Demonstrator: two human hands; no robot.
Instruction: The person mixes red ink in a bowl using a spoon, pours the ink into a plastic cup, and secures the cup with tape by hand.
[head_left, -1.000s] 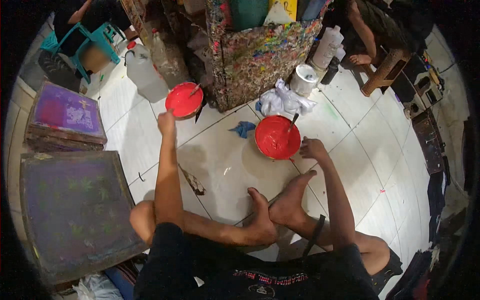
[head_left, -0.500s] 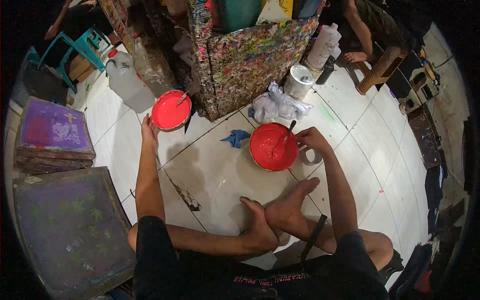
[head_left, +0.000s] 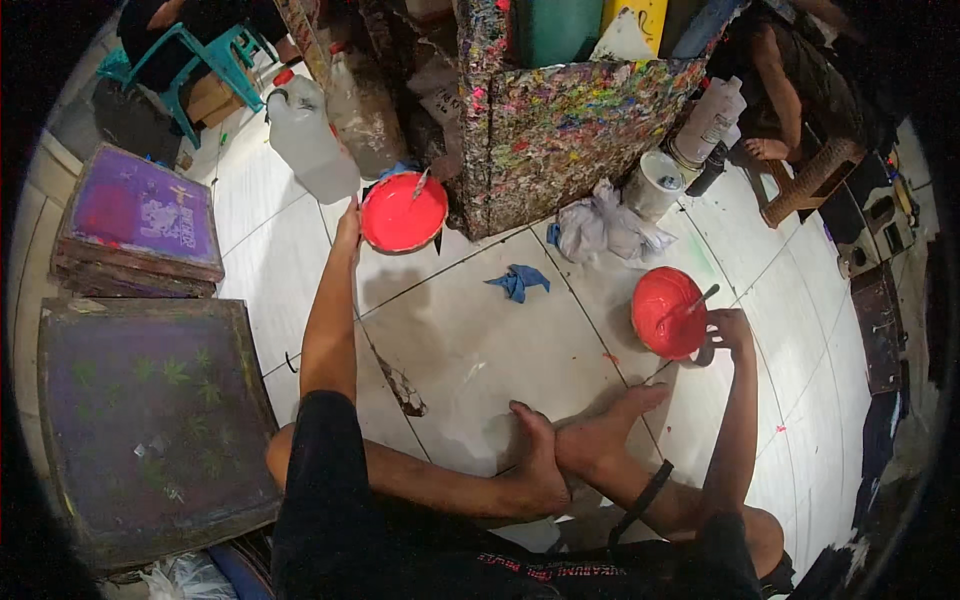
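Note:
My left hand [head_left: 349, 225] grips the left edge of a red bowl [head_left: 395, 220] of bright red paint with a stirrer in it. On the right, my right hand [head_left: 724, 330] holds the rim of a second red bowl [head_left: 662, 315], smeared with red paint and holding a spoon-like tool. A round grey object [head_left: 704, 356] shows just under that bowl, partly hidden. A crumpled blue cloth [head_left: 520, 283] lies on the tiles between the bowls.
Stacked printing screens [head_left: 140, 210] are at left, with jugs [head_left: 310, 140] behind. A paint-crusted stand [head_left: 585, 140], white plastic bag [head_left: 605, 230] and tin [head_left: 655, 185] are ahead. Co-workers' limbs [head_left: 775, 110] show near stools [head_left: 800, 190] and teal chairs [head_left: 190, 70] at both back corners.
My right hand has reached the right bowl and shifted it rightward, away from the blue cloth, tilting it slightly. My left hand stays by the left bowl. The view has shifted a little.

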